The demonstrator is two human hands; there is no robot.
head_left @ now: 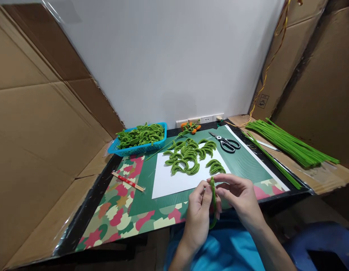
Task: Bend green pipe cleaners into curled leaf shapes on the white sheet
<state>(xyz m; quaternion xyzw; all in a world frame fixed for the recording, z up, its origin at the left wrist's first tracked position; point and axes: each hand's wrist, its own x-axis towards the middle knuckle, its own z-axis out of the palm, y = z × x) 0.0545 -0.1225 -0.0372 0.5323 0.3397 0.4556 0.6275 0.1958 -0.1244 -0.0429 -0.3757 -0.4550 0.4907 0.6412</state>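
Note:
A bent green pipe cleaner (213, 199) is held upright in front of me, at the near edge of the table. My left hand (199, 210) grips it between thumb and fingers along its middle. The fingertips of my right hand (239, 194) pinch at its upper end, with the thumb close to its side; the exact contact is partly hidden. Its lower end curves down over my lap. Just beyond, on a white paper sheet (166, 186), lie several curled green pipe cleaner pieces (188, 153) in clusters, with a small group (216, 166) nearest my right hand.
A blue basket (135, 150) full of green curled pieces stands back left. Black-handled scissors (230, 145) and an orange-flowered stem (191, 128) lie toward the back. Wrapped chopsticks (128, 181) are at left, long straight green pipe cleaners (290, 145) at right. Cardboard walls (35, 124) flank the table.

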